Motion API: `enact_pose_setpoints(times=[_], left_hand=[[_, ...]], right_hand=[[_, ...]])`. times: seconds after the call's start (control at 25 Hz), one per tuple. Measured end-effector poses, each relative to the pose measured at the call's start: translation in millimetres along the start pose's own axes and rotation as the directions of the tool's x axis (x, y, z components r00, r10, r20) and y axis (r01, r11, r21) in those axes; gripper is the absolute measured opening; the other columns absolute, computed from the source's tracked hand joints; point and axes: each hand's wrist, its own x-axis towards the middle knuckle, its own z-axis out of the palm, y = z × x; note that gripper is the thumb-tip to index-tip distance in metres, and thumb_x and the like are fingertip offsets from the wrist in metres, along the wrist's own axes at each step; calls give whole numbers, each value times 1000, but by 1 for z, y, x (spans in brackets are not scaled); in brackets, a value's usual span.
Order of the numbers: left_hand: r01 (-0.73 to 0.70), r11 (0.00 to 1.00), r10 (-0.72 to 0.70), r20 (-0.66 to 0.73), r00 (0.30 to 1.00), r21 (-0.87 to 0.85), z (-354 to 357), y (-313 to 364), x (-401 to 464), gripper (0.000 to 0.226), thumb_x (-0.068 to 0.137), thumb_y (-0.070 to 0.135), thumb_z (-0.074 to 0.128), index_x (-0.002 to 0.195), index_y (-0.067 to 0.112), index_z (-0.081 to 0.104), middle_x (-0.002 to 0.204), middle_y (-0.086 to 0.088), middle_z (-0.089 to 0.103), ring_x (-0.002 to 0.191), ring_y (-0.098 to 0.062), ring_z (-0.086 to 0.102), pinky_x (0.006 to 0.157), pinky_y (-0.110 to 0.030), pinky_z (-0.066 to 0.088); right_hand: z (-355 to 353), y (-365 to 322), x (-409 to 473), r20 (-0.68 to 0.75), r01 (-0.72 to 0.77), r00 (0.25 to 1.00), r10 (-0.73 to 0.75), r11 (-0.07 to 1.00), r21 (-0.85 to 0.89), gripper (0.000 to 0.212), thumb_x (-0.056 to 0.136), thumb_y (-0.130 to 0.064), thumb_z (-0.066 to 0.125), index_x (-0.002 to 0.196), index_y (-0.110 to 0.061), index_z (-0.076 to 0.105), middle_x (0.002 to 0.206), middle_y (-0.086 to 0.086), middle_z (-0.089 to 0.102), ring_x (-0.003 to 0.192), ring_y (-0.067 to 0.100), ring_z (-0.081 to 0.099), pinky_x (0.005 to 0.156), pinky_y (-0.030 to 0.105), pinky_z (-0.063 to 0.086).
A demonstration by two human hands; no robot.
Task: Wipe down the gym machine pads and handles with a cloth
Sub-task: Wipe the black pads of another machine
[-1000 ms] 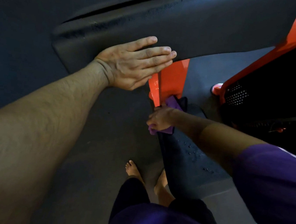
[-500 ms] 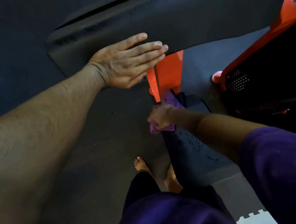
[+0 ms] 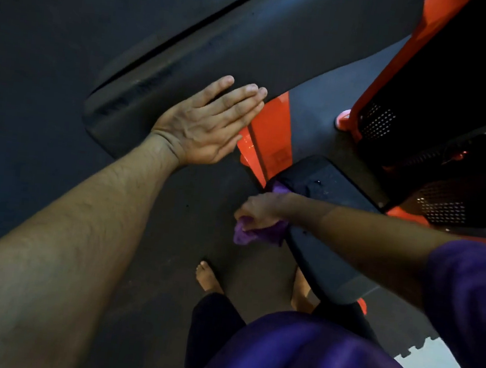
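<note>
My left hand [image 3: 209, 126] lies flat with straight fingers on the lower end of a long black back pad [image 3: 250, 43] of the gym machine. My right hand [image 3: 258, 208] grips a crumpled purple cloth [image 3: 257, 234] and presses it against the left edge of the smaller black seat pad [image 3: 328, 246] below. Part of the cloth sticks out above and below the hand. An orange frame post [image 3: 270, 135] runs between the two pads.
An orange and black perforated weight-stack housing [image 3: 449, 145] stands at the right. Dark rubber flooring [image 3: 155, 234] spreads beneath, with a white interlocking mat [image 3: 438, 363] at the lower right. My bare feet [image 3: 208, 276] stand beside the seat pad.
My right hand with the cloth has slid a little down along the seat pad's left edge. My left hand has stayed flat on the back pad; the view shifted slightly.
</note>
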Motion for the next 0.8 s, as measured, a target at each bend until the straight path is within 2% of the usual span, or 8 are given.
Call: enact_pose_setpoints(times=[0.08, 0.2, 0.36, 0.48, 0.56, 0.64, 0.72, 0.8], left_hand=[[-55, 991, 65, -78, 995, 124, 3, -1, -2, 60, 109, 31, 21, 163, 5, 17, 171, -13, 17, 159, -28, 14, 129, -50, 12], [-94, 953, 131, -114, 985, 287, 6, -4, -1, 59, 109, 30, 23, 160, 0, 22, 169, -17, 23, 157, -30, 22, 128, -52, 16], [-119, 920, 169, -102, 980, 373, 6, -4, -2, 63, 105, 28, 34, 161, 1, 22, 169, -17, 21, 157, -30, 20, 128, -54, 8], [-260, 885, 308, -68, 949, 387, 1, -2, -2, 72, 103, 25, 40, 164, 8, 6, 172, -16, 0, 160, -30, 3, 127, -57, 0], [-357, 850, 415, -74, 907, 388, 1, -2, -4, 79, 102, 23, 45, 165, 11, -1, 172, -15, -10, 160, -29, -4, 127, -59, 4], [-439, 835, 492, -93, 866, 331, 6, -6, -5, 81, 102, 22, 52, 165, 12, 2, 173, -14, -5, 160, -28, 1, 127, -59, 9], [-547, 788, 585, -66, 808, 282, 11, -6, -2, 75, 106, 24, 49, 165, 12, 5, 173, -12, 1, 160, -28, 7, 126, -58, 15], [-640, 729, 661, -8, 750, 242, 15, -5, 5, 68, 110, 29, 41, 165, 12, 6, 173, -11, 4, 159, -28, 10, 124, -58, 19]], right_hand=[[4, -11, -7, -206, -72, 970, 126, 965, 251, 25, 100, -33, 58, 113, -11, 60, 112, 13, 67, 103, 35, 62, 78, 37, 42], [28, -33, -26, -382, -149, 828, 410, 818, 555, 20, 99, -30, 60, 105, -11, 59, 103, 12, 67, 96, 31, 62, 69, 31, 30], [71, -80, -38, -376, -116, 584, 719, 532, 839, 9, 100, -31, 59, 100, -22, 59, 97, -2, 65, 90, 15, 59, 75, 26, 34], [100, -107, -26, -190, 122, 348, 918, 157, 980, 9, 100, -27, 59, 91, -28, 59, 93, -9, 63, 88, 11, 59, 75, 22, 40], [116, -119, -9, 55, 413, 247, 967, -156, 897, 13, 102, -24, 56, 90, -25, 62, 92, -5, 63, 90, 16, 60, 72, 24, 42], [126, -128, 12, 291, 624, 311, 905, -425, 656, 13, 104, -28, 52, 100, -24, 63, 101, 3, 64, 98, 20, 62, 77, 31, 48], [129, -131, 24, 431, 722, 360, 827, -540, 434, 15, 105, -32, 50, 105, -23, 62, 111, 9, 64, 99, 22, 63, 85, 39, 52], [127, -130, 28, 484, 770, 347, 803, -538, 342, 16, 105, -32, 48, 107, -23, 61, 113, 10, 64, 100, 22, 63, 88, 41, 51]])
